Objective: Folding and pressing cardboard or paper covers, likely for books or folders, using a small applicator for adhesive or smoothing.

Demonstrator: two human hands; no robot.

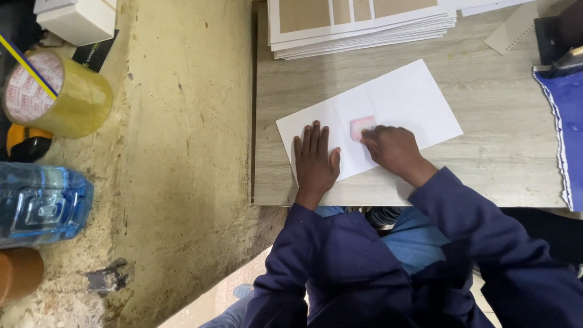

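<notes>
A white sheet of paper [401, 100] lies on the light wooden table [486, 164]. My left hand [315, 163] rests flat on the sheet's near left corner, fingers together and stretched out. My right hand [393, 147] is curled over a small pink eraser-like block [362, 126] and presses it onto the middle of the sheet. Both arms wear dark blue sleeves.
A stack of white-edged brown cards [358, 24] sits at the table's far side. Blue cloth [571, 121] hangs at the right edge. On a ledge at left are a roll of yellowish tape [57, 94], a blue clear bottle [39, 203] and a white box [79, 21].
</notes>
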